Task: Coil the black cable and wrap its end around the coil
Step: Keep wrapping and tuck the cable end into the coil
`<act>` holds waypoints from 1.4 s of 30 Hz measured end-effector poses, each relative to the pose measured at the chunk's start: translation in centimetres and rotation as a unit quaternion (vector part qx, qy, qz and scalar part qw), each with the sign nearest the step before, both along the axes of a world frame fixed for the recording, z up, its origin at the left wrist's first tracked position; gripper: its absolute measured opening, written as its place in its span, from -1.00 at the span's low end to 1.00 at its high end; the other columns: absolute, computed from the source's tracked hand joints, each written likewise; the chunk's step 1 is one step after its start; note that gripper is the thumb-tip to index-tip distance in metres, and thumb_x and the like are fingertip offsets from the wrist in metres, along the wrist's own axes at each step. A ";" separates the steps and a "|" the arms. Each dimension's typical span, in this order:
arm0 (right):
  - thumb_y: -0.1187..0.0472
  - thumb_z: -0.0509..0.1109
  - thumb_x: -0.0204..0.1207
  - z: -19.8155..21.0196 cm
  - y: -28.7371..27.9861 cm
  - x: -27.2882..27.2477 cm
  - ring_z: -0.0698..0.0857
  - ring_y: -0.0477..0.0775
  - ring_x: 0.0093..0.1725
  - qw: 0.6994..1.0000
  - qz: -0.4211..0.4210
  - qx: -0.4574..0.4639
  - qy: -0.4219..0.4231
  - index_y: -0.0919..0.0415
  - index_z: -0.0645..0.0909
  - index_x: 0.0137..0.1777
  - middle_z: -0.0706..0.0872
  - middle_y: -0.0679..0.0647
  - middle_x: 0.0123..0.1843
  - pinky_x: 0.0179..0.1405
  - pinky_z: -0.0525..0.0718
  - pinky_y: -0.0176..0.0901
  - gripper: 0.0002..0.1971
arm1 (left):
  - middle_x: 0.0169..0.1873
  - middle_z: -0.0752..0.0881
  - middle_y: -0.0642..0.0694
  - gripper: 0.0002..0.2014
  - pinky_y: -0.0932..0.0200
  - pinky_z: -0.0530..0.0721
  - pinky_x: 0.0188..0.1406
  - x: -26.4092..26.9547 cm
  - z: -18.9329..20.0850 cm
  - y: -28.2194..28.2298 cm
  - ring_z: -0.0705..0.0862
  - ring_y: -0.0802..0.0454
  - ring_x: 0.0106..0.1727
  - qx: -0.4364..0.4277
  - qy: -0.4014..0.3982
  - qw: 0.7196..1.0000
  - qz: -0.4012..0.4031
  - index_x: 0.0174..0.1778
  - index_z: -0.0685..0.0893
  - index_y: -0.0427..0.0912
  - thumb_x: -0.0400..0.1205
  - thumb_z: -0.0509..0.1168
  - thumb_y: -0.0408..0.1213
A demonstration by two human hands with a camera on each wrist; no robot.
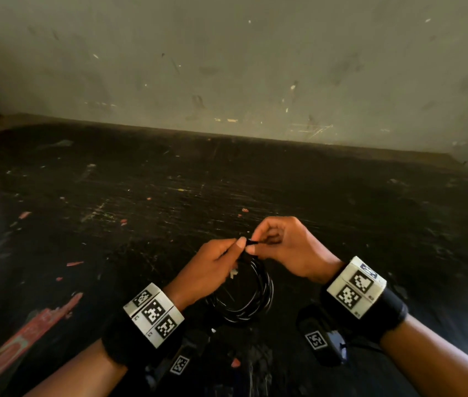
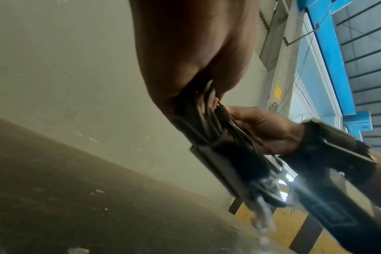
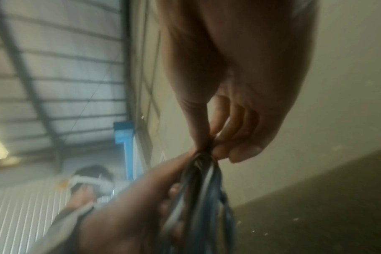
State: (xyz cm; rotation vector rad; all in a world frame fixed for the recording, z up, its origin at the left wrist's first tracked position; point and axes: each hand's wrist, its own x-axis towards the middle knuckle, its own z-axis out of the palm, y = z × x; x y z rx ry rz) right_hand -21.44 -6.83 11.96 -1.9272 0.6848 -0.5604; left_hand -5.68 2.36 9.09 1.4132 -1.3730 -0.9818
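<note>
— Both hands are closed at the top of the coil (image 1: 244, 293): left hand (image 1: 212, 270) grips the gathered loops, right hand (image 1: 287, 247) pinches the cable end (image 1: 251, 242).

— How far along?

— Coiling looks done; the wrap seems barely begun (blur hides any turns). Thin, glossy black cable, several loops hanging between the wrists above the dark table (image 1: 112, 196).

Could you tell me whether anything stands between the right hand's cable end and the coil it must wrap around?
Nothing visible does: the right hand pinches the cable end right at the coil, beside the left hand.
</note>
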 end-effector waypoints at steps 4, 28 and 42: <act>0.40 0.55 0.35 -0.3 0.1 -0.8 0.76 -0.04 -0.27 0.995 -0.033 0.088 -0.025 0.23 0.68 -0.05 0.77 0.14 -0.22 -0.22 0.72 -0.21 -0.79 | -0.67 0.46 0.19 -0.70 0.33 0.34 -0.55 -0.2 0.0 -0.1 0.39 0.30 -0.59 0.010 -0.010 0.999 -0.029 -0.30 0.56 -0.06 0.72 0.10 -0.10; 0.29 0.53 0.41 -2.0 1.4 -6.0 0.80 0.00 -0.18 0.987 -0.157 0.031 0.008 0.17 0.76 -0.11 0.83 0.08 -0.19 -0.07 0.78 -0.11 -0.92 | -0.55 0.41 0.12 -0.71 0.16 0.37 -0.49 -3.1 -0.1 -2.4 0.37 0.17 -0.50 0.020 0.000 0.998 -0.061 -0.17 0.57 -0.24 0.69 0.17 -0.08; 0.37 0.49 0.43 -2.0 -0.1 -5.3 0.77 -0.01 -0.27 0.987 -0.148 0.052 -0.020 0.19 0.75 -0.15 0.81 0.11 -0.24 -0.16 0.77 -0.14 -0.92 | -0.55 0.44 0.07 -0.72 0.25 0.36 -0.53 -3.1 -0.5 -3.4 0.40 0.18 -0.52 0.051 0.057 0.995 -0.067 -0.22 0.57 -0.23 0.69 0.19 -0.11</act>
